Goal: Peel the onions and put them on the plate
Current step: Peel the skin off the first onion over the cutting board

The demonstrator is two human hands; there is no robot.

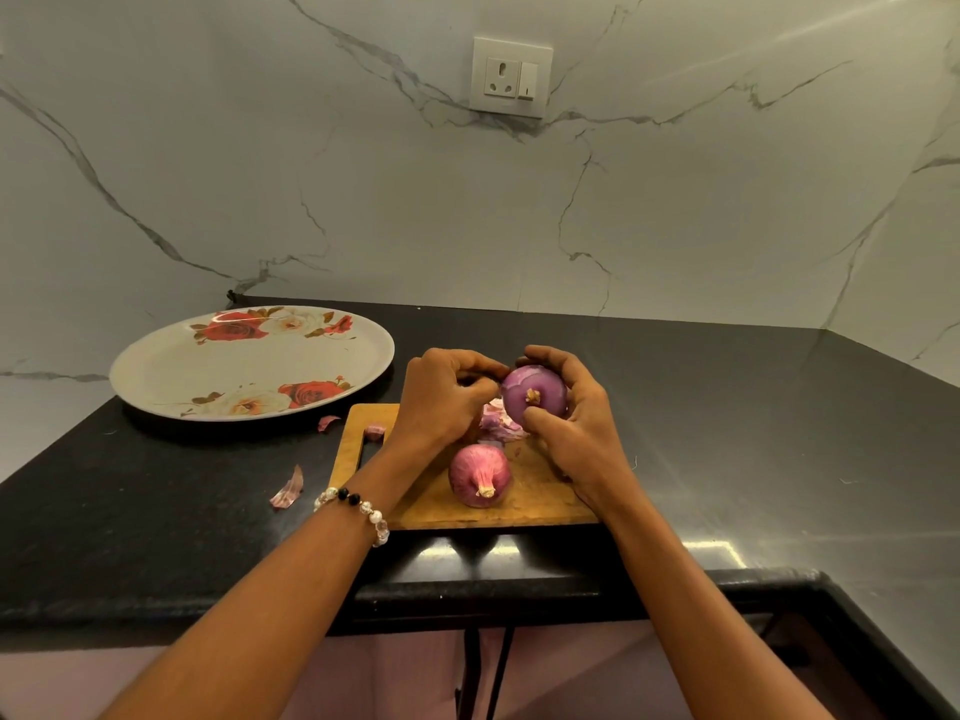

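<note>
White marble with grey veins is seen behind a black stone counter [727,433], and a wall socket [511,76] is mounted at twelve o'clock. Near the middle of the counter a wooden cutting board [535,498] is laid, with a slot handle at its left end. Above the board a peeled purple onion [535,394] is held by both hands. It is cupped by the right hand [576,428], whose fingers are curled over its far side while the thumb is pressed just below its root end. At nine o'clock of this onion the left hand [441,400] is placed, its fingers bent and its fingertips drawn together against the onion's left edge; whether a strip of skin is pinched there cannot be told. A beaded bracelet [358,506] is worn on the left wrist. An unpeeled onion [480,475] is left lying on the board at six o'clock of the held one, its stem pointed toward the camera. A heap of skins [496,426] is piled on the board between the hands. At ten o'clock of the board a floral plate [171,371] is set on the counter, apart from the board. Loose skin pieces [288,491] are scattered on the counter at the board's left.
</note>
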